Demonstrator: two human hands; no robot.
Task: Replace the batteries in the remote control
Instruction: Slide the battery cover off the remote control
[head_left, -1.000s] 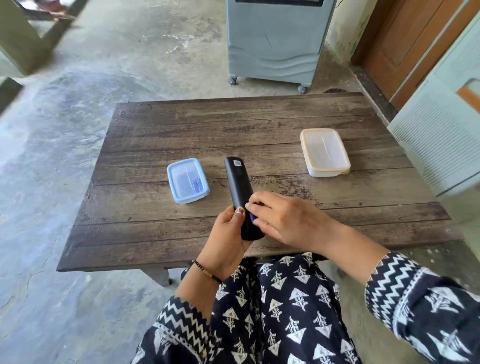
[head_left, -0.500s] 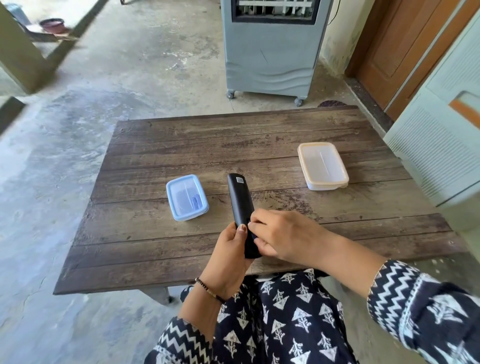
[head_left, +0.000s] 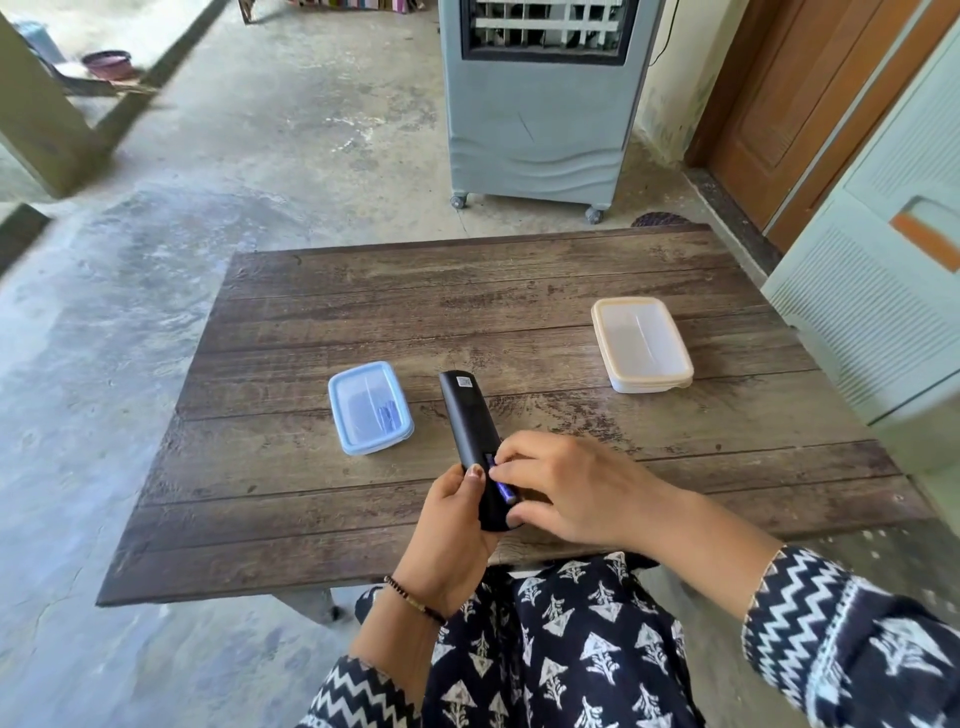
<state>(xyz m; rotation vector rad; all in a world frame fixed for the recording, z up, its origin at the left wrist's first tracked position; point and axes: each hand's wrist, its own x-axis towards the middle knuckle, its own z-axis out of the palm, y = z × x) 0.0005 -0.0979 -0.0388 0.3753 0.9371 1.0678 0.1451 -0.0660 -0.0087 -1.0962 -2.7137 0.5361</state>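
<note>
Wooden planks of the low table (head_left: 519, 291) are lying bare behind and between the blue-lidded box (head_left: 370, 408) and the cream-lidded box (head_left: 641, 344), which are sitting well apart. The left hand (head_left: 453, 525) is gripping the black remote (head_left: 470, 436) above the table's near edge, back side up. The right hand (head_left: 563, 491) is pinching at a battery (head_left: 503, 491), now showing as a blue sliver in the opened compartment, where half a second ago the fingers were covering it. Whether a cover is in the right palm is hidden.
</note>
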